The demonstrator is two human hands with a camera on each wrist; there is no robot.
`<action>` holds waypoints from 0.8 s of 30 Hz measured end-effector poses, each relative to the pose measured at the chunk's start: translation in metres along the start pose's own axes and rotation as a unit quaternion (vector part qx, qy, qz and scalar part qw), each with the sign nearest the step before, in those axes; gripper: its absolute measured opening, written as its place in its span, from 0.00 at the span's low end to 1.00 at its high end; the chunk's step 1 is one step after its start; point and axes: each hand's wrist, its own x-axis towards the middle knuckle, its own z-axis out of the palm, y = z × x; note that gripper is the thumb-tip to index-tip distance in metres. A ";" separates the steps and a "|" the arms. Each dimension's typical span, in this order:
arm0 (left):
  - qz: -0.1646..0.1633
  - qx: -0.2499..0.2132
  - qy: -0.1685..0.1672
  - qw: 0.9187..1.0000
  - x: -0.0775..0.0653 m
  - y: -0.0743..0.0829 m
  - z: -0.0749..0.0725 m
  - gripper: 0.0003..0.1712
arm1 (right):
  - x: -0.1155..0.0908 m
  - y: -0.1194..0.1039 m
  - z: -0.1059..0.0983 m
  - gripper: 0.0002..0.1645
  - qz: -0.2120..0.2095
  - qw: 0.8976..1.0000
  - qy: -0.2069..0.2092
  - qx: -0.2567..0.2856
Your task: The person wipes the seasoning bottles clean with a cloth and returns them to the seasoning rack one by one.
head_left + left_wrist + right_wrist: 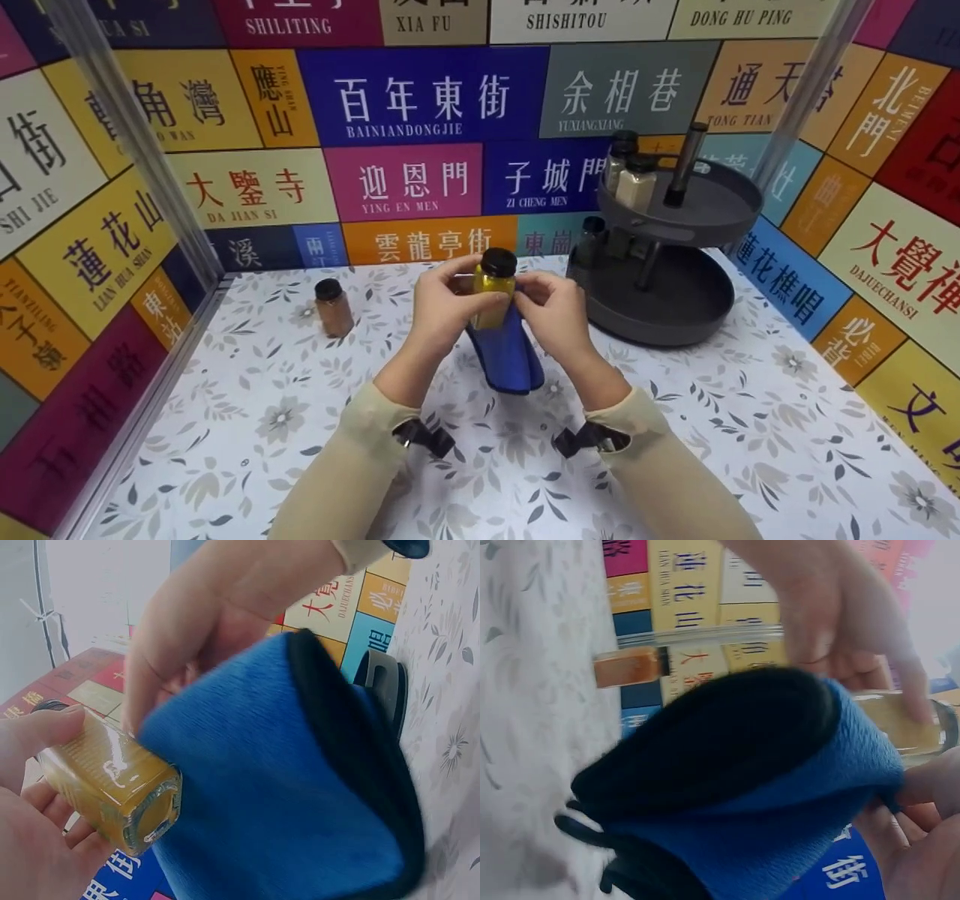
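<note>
Right now, near the centre of the frame, I have the yellow bottle (491, 318) up off the table (281, 465), roughly upright, its black cap (498, 262) at the top. My left hand (442, 304) is closed snugly round it, thumb across the front and fingers behind. My right hand (556, 306) pinches the blue cloth (508, 356) between thumb and fingers at its upper end, the rest hanging toward the lower centre in a loose, black-edged fold. The cloth sits just beside the glass; whether it presses there I cannot tell.

I take this for wiping, and to do it well I would let the left hand simply hold and turn while the right does the rubbing. The base points free of my fingers in the left wrist view, so that end should be easiest to reach; the patch under my thumb would need a shift of grip. I would gather more cloth into the pinch, since so small a hold gives little to press with and the loose fold could swing. Flat faces suit long, straight strokes. Smooth glass may slip, so I'd firm up before pushing. The brown bottle (334, 311) at left and the two-tier stand (664, 328) at right seem far enough off for modest strokes.
</note>
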 end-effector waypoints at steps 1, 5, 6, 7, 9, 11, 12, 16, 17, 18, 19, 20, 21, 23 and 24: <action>-0.001 -0.001 0.003 1.000 0.000 0.000 0.000 0.31 | -0.001 0.002 0.002 0.09 0.002 1.000 -0.007 -0.011; 0.000 -0.009 0.008 1.000 0.001 -0.002 0.001 0.31 | -0.001 0.006 0.004 0.07 0.011 0.999 -0.022 -0.025; 0.001 -0.012 0.009 1.000 0.001 -0.003 0.002 0.31 | -0.001 0.005 0.004 0.07 0.014 0.999 -0.023 -0.026; 0.002 -0.012 0.009 1.000 0.001 -0.004 0.002 0.31 | -0.001 0.004 0.003 0.07 0.018 0.999 -0.021 -0.025; 0.003 -0.012 0.008 1.000 0.001 -0.007 0.005 0.32 | 0.000 0.001 -0.001 0.07 0.030 0.999 -0.014 -0.008; 0.003 -0.010 0.004 1.000 0.002 -0.009 0.007 0.31 | 0.002 -0.002 -0.004 0.08 0.041 0.999 -0.002 0.019; 0.002 -0.008 0.001 1.000 0.002 -0.010 0.008 0.31 | 0.002 -0.004 -0.007 0.09 0.042 0.999 0.006 0.033; -0.006 -0.009 -0.013 1.000 0.002 -0.013 0.009 0.31 | 0.002 -0.012 -0.015 0.10 0.025 0.995 0.043 0.091; -0.009 -0.009 -0.016 1.000 0.002 -0.013 0.009 0.31 | 0.002 -0.014 -0.016 0.10 0.017 0.993 0.053 0.103; -0.011 -0.010 -0.019 1.000 0.002 -0.014 0.009 0.31 | 0.001 -0.016 -0.017 0.10 0.008 0.991 0.061 0.117; -0.014 -0.010 -0.022 1.000 0.003 -0.014 0.009 0.32 | 0.000 -0.017 -0.018 0.10 0.000 0.989 0.070 0.130; -0.016 -0.010 -0.025 1.000 0.003 -0.015 0.009 0.32 | 0.000 -0.017 -0.018 0.11 -0.008 0.987 0.078 0.142; -0.019 -0.010 -0.027 0.999 0.003 -0.015 0.008 0.32 | 0.000 -0.018 -0.018 0.11 -0.015 0.985 0.085 0.151; -0.023 -0.011 -0.031 0.999 0.004 -0.016 0.007 0.33 | -0.001 -0.018 -0.018 0.11 -0.025 0.982 0.094 0.160; -0.023 -0.010 -0.032 0.999 0.004 -0.016 0.007 0.33 | -0.001 -0.018 -0.017 0.11 -0.028 0.982 0.095 0.158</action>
